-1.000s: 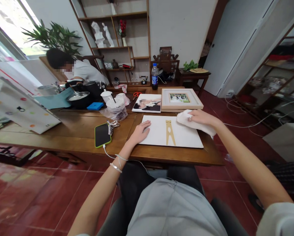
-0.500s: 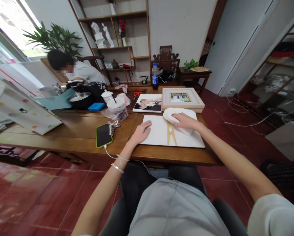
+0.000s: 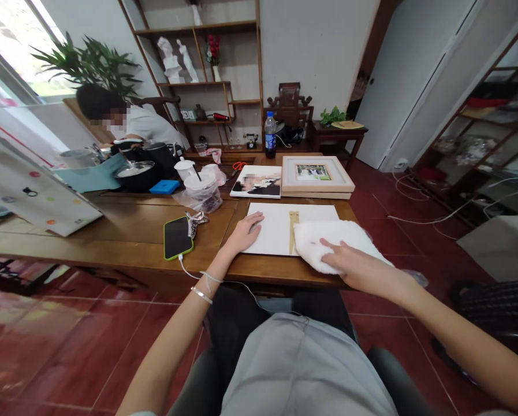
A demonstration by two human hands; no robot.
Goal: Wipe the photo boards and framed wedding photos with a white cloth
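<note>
White cloth [image 3: 334, 230], thick and soft in texture, was laid over the right part of a white board [image 3: 265, 231], its near edge being draped over the wooden table [image 3: 259, 267] in front. The right hand [image 3: 349, 263] was placed on top of the cloth, one finger extended; whether any fabric was pinched could not be told. By the left hand [image 3: 243, 233], the board's left edge was covered, the fingers laid flat and the thumb spread apart. A tan cut-out [image 3: 294, 219] was seen upright on the board, partly hidden by the cloth. Beyond the board, a framed picture [image 3: 313, 173] was set beside a photo panel [image 3: 259, 182]; a phone [image 3: 178, 238] was placed at left.
</note>
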